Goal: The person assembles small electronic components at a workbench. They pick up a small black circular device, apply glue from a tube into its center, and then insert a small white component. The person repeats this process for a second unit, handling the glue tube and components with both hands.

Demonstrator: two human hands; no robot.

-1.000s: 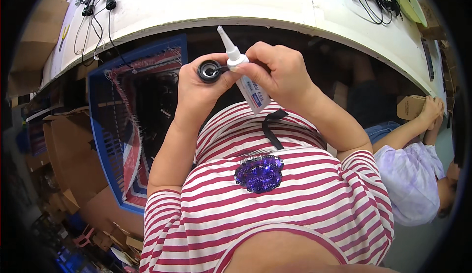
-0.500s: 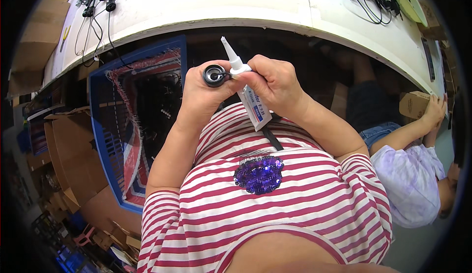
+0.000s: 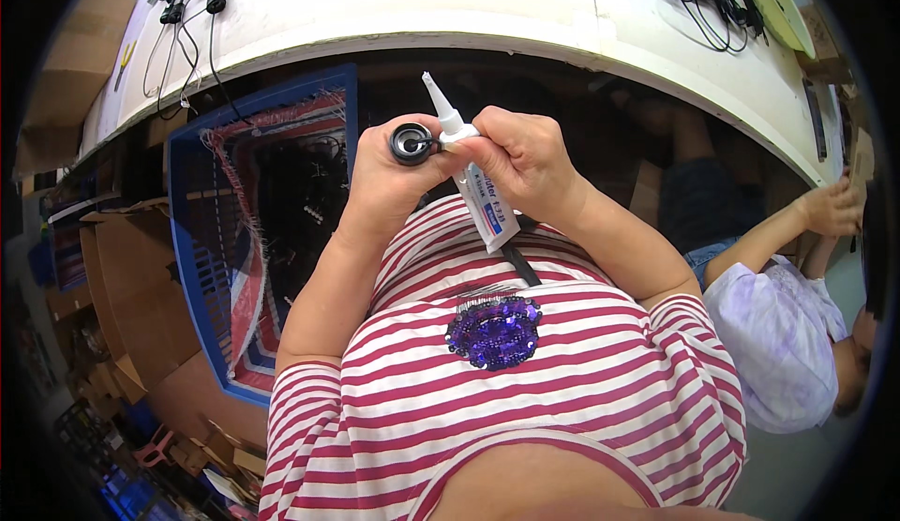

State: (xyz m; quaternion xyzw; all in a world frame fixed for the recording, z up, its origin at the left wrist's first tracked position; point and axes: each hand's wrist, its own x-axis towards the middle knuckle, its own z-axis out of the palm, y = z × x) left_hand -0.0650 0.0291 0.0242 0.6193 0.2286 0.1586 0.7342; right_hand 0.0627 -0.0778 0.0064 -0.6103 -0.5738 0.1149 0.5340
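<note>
My left hand (image 3: 389,169) is closed around a black round part (image 3: 411,144), whose ring-shaped open end faces up and shows a pale inside. In my right hand (image 3: 525,160) a white squeeze tube with blue print (image 3: 489,210) is pinched just below its neck. Its long tapered white nozzle (image 3: 440,99) points up and slightly left. Both hands meet in front of my striped shirt, so the tube's neck sits right beside the black part. A black strip (image 3: 520,265) shows below the tube; where it leads is hidden.
Ahead runs a white workbench (image 3: 422,5), with black cables (image 3: 215,0) at its left and a coiled cable bundle (image 3: 712,5) at its right. A blue plastic crate (image 3: 202,268) with a striped liner holds dark items. Cardboard (image 3: 141,296) lies left; a co-worker (image 3: 773,347) sits right.
My hands, the tube and the black part stay nearly in place. At the right, the co-worker's hand has lifted, and the small brown box it was touching is out of sight.
</note>
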